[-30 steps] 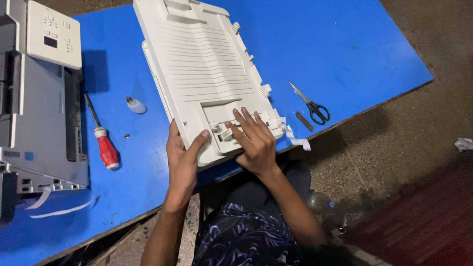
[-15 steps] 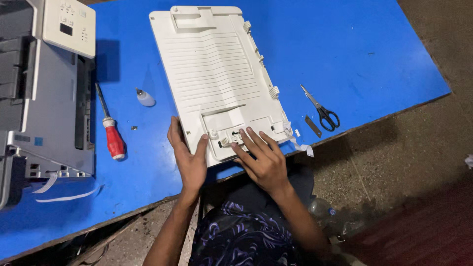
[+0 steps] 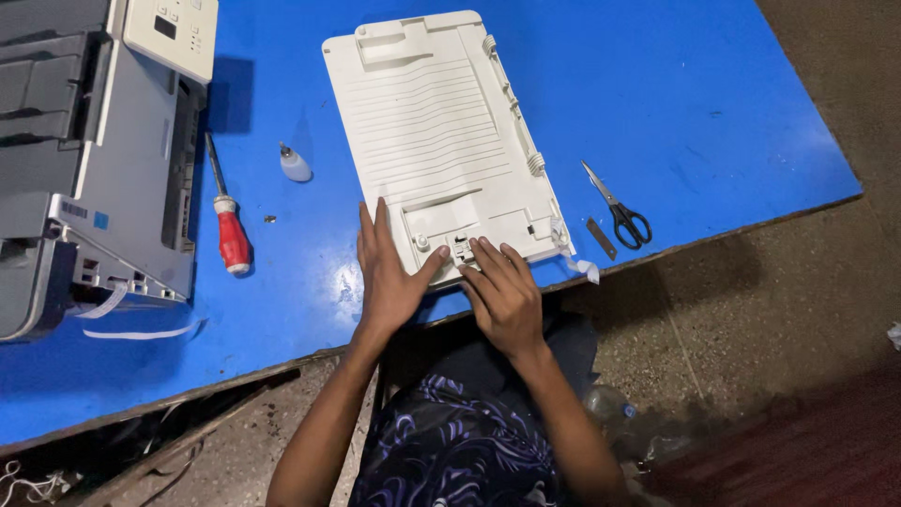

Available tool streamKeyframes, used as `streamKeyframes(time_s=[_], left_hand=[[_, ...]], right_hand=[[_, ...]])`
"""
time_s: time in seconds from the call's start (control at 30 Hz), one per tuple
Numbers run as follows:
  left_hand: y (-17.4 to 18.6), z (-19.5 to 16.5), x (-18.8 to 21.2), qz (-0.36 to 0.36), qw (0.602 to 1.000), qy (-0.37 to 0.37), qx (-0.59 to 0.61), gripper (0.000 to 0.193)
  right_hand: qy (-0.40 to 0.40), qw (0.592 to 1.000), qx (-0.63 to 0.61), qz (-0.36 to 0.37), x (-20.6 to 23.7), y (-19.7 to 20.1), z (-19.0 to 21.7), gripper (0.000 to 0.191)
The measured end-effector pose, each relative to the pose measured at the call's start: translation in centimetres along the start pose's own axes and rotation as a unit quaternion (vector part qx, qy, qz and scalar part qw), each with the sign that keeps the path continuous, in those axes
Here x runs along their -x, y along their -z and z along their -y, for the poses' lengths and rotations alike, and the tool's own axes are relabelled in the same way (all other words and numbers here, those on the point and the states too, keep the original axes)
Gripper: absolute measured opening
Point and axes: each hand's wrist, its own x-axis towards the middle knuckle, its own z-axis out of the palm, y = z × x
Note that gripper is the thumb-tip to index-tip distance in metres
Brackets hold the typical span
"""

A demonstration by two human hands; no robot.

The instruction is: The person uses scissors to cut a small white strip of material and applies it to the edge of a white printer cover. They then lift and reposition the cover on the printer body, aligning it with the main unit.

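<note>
A white plastic printer cover (image 3: 441, 141) lies flat on the blue table (image 3: 713, 103), ribbed side up, its near end close to the table's front edge. Both hands work at that near end. The left hand (image 3: 387, 272) rests open and flat, palm down, partly on the table just beside the cover's near left corner, with the thumb stretched across onto the cover. The right hand (image 3: 505, 293) lies over the near edge with its fingers bent, the fingertips pressing on a small latch (image 3: 462, 248) set in a recessed panel; it grips nothing that can be seen. The two hands sit close together, thumb and fingers almost meeting at the latch.

Left of the cover lie a red-handled screwdriver (image 3: 228, 225) and a small white bottle (image 3: 294, 164), and beyond them stands a grey printer (image 3: 103, 141). To the right, black-handled scissors (image 3: 619, 208) lie near the table's edge.
</note>
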Motion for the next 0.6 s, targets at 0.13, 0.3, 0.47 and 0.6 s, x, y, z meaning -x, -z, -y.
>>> streamKeyframes(time_s=[0.13,0.3,0.47,0.6], left_hand=[[0.4,-1.6,1.0,-0.037,0.995,-0.038,-0.082,0.099],[-1.1,-5.4,1.8,-0.033,0.976,-0.205,-0.073,0.068],[-6.9,-11.3,0.0,0.111,0.901,-0.418,-0.027,0.054],[-9.6,-13.6,-1.4,0.16,0.892,-0.423,-0.008,0.026]], right_hand=[[-0.036,0.997,-0.023,-0.057,2.1,2.0,0.7,0.029],[-0.194,0.954,0.036,-0.224,5.0,6.5,-3.5,0.048],[-0.379,0.884,-0.247,-0.12,7.1,7.6,-10.4,0.033],[-0.26,0.92,-0.209,-0.205,9.1,7.4,-11.2,0.024]])
